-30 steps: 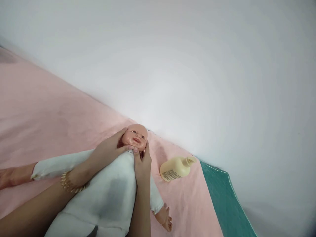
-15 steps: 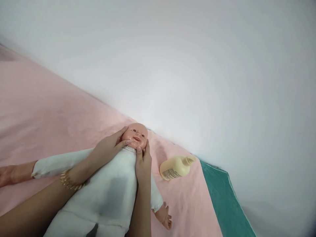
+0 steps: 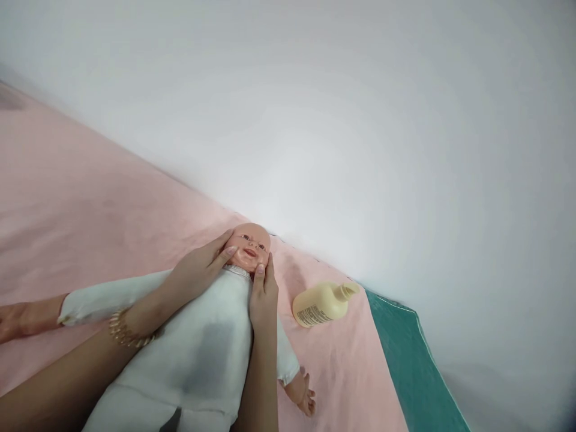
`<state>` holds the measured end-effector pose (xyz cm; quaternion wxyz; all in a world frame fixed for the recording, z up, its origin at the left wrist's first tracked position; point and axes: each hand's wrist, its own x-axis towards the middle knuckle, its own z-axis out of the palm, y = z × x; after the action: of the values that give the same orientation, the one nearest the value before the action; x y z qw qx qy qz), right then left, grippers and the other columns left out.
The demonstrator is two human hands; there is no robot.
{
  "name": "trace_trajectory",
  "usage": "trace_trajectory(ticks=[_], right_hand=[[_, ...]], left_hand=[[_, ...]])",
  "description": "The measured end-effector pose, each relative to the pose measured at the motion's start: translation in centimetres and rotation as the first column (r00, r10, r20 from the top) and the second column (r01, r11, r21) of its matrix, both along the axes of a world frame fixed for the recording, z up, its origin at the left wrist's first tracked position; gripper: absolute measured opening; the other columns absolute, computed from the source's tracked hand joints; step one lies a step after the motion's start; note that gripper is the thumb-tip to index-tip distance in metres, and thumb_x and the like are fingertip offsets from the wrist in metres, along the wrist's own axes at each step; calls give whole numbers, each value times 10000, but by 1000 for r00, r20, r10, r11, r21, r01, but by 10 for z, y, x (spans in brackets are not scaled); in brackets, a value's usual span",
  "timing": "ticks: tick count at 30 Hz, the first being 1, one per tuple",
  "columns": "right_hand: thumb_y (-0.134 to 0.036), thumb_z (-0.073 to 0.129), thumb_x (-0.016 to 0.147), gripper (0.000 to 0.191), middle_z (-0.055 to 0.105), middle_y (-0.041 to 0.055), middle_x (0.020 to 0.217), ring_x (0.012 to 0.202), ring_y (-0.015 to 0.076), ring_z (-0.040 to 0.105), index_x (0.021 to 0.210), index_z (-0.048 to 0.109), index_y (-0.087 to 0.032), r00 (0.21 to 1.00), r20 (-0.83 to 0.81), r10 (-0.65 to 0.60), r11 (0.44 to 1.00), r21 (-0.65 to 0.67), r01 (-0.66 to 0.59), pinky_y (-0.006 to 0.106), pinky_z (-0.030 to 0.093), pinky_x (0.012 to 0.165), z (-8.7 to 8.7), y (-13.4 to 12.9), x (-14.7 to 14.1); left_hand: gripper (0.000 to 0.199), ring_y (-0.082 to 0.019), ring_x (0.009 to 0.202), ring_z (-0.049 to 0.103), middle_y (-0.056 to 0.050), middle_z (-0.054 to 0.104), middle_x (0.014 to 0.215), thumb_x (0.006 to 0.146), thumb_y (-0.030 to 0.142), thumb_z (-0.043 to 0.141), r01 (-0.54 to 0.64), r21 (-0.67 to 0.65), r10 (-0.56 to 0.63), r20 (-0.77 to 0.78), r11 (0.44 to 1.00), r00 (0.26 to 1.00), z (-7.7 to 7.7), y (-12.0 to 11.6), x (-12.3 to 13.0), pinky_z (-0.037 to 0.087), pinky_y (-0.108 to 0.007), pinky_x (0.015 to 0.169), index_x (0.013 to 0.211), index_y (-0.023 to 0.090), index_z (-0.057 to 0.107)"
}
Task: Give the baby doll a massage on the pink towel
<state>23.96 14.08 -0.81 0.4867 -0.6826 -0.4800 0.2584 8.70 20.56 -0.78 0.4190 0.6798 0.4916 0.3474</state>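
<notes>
A baby doll in white clothes lies on its back on a pink sheet, its arms spread to both sides. My left hand cups the side of its bald head, with the thumb resting on the cheek. On the opposite side, my right hand clasps the cheek and jaw, thumb close to the chin. Both palms face inward, and the far fingers are partly hidden behind the head. A beaded bracelet circles my left wrist.
To the right of the doll stands a pale yellow pump bottle with printed text. The pink sheet runs up to a white wall. A green surface shows beyond the sheet's right edge.
Both thumbs have slid outward and slightly up over the doll's cheeks, away from the mouth and chin. The hands remain around the head, and the bottle stays in place.
</notes>
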Motion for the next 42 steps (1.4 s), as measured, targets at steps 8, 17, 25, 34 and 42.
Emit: trace_trajectory(ticks=[8, 17, 25, 34, 42], right_hand=[[-496, 654, 905, 834, 600, 100, 1445, 1288, 284, 616, 1599, 313, -185, 997, -78, 2, 1000, -13, -3, 406, 519, 1064, 5, -1, -6], [-497, 584, 944, 776, 525, 102, 1518, 1385, 280, 523, 1595, 320, -167, 999, -31, -22, 999, -37, 21, 434, 437, 1147, 2, 0, -4], [-572, 445, 1006, 748, 432, 101, 1586, 1467, 258, 425, 1601, 303, -142, 1000, -12, -2, 1000, -23, 1, 422, 366, 1206, 2, -2, -2], [-605, 317, 1034, 735, 473, 117, 1552, 1440, 235, 465, 1570, 367, -105, 1000, -20, -4, 999, 36, 5, 382, 422, 1158, -4, 1, 2], [-648, 407, 992, 792, 471, 126, 1555, 1439, 291, 463, 1595, 324, -142, 999, 4, -49, 997, -53, 50, 451, 398, 1172, 5, 0, -4]], left_hand=[[784, -312, 1240, 615, -42, 614, 1406, 811, 558, 722, 24, -8, -22, 165, 1000, 986, -6, 2, 3, 540, -370, 992, 1505, 304, 462], [689, -312, 1188, 641, -52, 634, 1375, 861, 508, 631, 58, -50, -50, 152, 997, 987, 13, -4, -2, 540, -394, 968, 1492, 278, 481], [708, -293, 1313, 564, -30, 552, 1480, 927, 536, 465, 32, 19, -33, 52, 999, 998, 6, 1, -3, 496, -381, 1059, 1567, 241, 407], [684, -284, 1417, 459, -23, 467, 1548, 1007, 572, 337, 51, 56, -53, 41, 997, 998, -8, 8, -4, 429, -391, 1143, 1583, 207, 397], [721, -291, 1295, 581, -18, 558, 1475, 949, 621, 485, 33, -4, -33, 28, 999, 999, -3, 5, -3, 516, -365, 1028, 1579, 283, 387]])
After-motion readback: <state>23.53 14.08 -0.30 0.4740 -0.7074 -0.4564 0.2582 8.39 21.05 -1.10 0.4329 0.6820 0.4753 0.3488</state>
